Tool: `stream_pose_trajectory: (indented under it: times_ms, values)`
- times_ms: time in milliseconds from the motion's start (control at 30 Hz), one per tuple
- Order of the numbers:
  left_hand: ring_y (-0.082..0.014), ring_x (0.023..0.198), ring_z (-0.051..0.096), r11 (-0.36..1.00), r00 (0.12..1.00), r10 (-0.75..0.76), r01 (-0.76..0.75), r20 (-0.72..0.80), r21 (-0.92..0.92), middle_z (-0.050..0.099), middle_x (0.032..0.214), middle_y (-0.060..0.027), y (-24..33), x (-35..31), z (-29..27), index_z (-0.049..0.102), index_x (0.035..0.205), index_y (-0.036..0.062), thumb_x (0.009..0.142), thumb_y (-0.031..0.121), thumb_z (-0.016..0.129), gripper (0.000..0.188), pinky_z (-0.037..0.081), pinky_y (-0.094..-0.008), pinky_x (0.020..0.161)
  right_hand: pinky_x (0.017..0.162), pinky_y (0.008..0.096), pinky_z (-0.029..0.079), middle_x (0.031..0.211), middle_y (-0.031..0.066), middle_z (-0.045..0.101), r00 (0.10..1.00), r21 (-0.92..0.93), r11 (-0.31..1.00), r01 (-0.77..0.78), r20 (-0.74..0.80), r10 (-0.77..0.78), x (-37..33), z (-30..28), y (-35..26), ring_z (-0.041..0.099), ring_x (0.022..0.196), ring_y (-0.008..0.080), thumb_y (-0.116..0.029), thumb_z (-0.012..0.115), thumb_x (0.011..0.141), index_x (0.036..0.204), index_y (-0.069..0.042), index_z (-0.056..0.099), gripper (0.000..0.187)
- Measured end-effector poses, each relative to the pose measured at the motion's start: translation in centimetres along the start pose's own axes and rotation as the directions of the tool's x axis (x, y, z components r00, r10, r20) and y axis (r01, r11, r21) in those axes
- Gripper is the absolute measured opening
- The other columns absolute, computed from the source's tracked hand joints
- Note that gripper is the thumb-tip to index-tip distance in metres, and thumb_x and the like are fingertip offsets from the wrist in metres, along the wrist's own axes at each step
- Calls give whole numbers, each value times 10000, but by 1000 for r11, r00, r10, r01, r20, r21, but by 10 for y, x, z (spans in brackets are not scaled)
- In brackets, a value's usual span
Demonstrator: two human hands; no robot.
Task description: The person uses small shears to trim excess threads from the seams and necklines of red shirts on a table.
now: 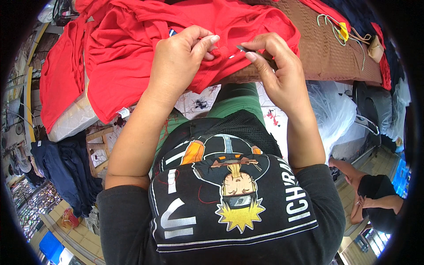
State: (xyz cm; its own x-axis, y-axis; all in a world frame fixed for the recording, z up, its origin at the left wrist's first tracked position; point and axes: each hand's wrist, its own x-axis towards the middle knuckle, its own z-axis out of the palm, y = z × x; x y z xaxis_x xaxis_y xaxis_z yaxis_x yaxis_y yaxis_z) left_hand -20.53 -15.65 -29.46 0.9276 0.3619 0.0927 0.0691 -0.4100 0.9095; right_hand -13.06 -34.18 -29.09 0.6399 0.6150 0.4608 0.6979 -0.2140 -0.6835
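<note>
A red knit garment [119, 53] lies bunched over the work surface in front of me. My left hand [181, 53] is closed, its thumb and forefinger pinching a bit of the red cloth near the garment's front edge. Just to the right, my right hand [280, 66] is closed around a small dark metal tool [242, 48], whose tip points left toward the pinched cloth. Most of that tool is hidden in the fingers, so its exact kind does not show. A small white tag [123, 112] hangs at the garment's lower left corner.
A brown patterned cloth [327, 55] covers the surface at right, with hangers [342, 31] on it. Clear plastic [329, 110] hangs beside a black chair [366, 104]. Dark navy clothing [68, 172] is piled at left. Another person [375, 198] is at the lower right.
</note>
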Motion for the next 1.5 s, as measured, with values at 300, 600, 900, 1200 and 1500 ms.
stream_pose_trajectory:
  times_ms: [300,600,900,1200,1500]
  values:
    - [-98,683,677,984,992,129,-127,-6,126,710,780,-62,6,-4,-1,670,975,-12,909,154,652,180,531,-222,611,627,391,510,881,86,616,999,-169,986,7,49,2,2,10,-14,637,772,299,-132,666,825,905,-63,633,111]
    - [-239,1098,571,855,799,497,-518,337,-33,583,1208,-205,50,-6,-69,699,777,11,777,213,707,202,432,-348,908,653,322,505,839,78,630,998,-242,969,41,-28,-49,8,-20,0,645,732,222,-65,664,823,937,-41,647,118]
    - [-338,951,617,802,667,536,-593,517,-66,696,915,-198,71,-25,-105,709,703,42,861,353,593,367,363,-499,957,751,207,427,920,-12,610,977,31,977,-212,44,211,3,-42,5,550,848,48,-97,646,905,1105,-15,622,218]
    - [-254,964,592,860,859,452,-491,241,137,623,976,-134,71,-47,-76,628,875,32,697,131,717,222,419,-380,922,679,204,417,876,-5,604,984,310,937,-159,128,124,0,-61,-12,523,768,48,-96,690,853,1073,-6,641,243]
    - [-308,1335,338,540,808,574,-496,134,680,449,1356,-43,-25,-46,41,569,1192,231,675,158,765,557,220,-512,1067,704,278,507,848,58,703,808,251,863,-438,530,257,-16,10,46,612,762,94,-116,712,830,994,26,680,219]
